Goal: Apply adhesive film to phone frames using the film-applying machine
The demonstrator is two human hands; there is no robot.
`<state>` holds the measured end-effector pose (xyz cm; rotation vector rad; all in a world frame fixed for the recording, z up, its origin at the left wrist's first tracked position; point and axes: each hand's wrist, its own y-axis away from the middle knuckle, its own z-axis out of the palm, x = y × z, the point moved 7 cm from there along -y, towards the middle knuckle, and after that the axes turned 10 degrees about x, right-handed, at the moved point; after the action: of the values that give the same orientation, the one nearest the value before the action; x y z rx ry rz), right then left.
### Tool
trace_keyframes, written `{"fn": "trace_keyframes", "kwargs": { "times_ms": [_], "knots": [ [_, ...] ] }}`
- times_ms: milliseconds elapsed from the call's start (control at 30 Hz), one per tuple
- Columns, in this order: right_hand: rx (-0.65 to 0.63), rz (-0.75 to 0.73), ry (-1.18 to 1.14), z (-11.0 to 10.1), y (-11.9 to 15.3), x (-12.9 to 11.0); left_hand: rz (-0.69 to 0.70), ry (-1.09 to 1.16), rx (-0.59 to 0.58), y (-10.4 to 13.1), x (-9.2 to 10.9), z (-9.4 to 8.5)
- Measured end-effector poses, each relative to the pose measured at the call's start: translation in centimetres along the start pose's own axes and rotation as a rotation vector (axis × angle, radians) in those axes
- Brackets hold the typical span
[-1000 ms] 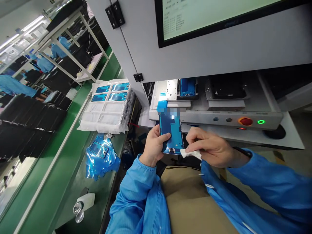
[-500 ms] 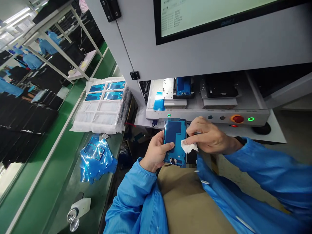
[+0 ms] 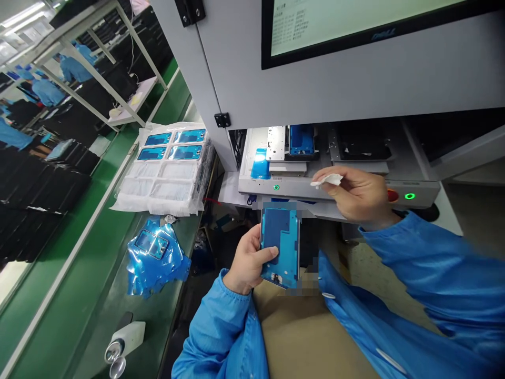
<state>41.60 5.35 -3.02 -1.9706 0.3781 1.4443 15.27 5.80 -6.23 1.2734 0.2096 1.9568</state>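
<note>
Along the right edge of the green bench [image 3: 114, 297], a white container [image 3: 133, 337] lies at the lower end, a heap of blue film [image 3: 158, 268] with a small framed piece [image 3: 151, 243] on top comes farther up, and a white tray [image 3: 158, 188] holds four blue panels [image 3: 187, 152] in its far rows. The left hand [image 3: 250, 258] grips a blue phone-shaped panel [image 3: 281, 245], thumb on its face, below the front edge of the machine platform [image 3: 252, 187]. To the right, the right hand [image 3: 357, 192] pinches a crumpled white wipe [image 3: 330, 180] over that edge, apart from the panel.
</note>
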Motion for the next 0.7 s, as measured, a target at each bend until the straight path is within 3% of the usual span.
{"fn": "trace_keyframes", "kwargs": {
  "times_ms": [100, 200, 300, 467, 600, 700],
  "knots": [
    [0.076, 0.197, -0.066, 0.4, 1.3, 1.3, 0.024, 0.045, -0.007, 0.1, 0.7, -0.6],
    [0.012, 0.27, -0.068, 1.3, 2.6, 1.4, 0.04, 0.083, 0.01, -0.1, 1.1, -1.4],
    [-0.148, 0.177, -0.003, 2.2, 3.6, -0.6, 0.047, 0.112, 0.053, -0.6, 1.3, -2.0],
    [-0.466, -0.135, -0.081, 4.3, 5.7, -6.1, 0.071, 0.154, 0.098, -1.4, 1.4, -2.6],
    [-0.704, -0.195, -0.245, 5.8, 8.2, -8.3, 0.079, 0.153, 0.123, -1.7, 1.3, -2.8],
    [-0.759, -0.195, -0.214, 6.6, 9.3, -8.6, 0.093, 0.124, 0.132, -1.5, 1.3, -2.7]
  ]
}}
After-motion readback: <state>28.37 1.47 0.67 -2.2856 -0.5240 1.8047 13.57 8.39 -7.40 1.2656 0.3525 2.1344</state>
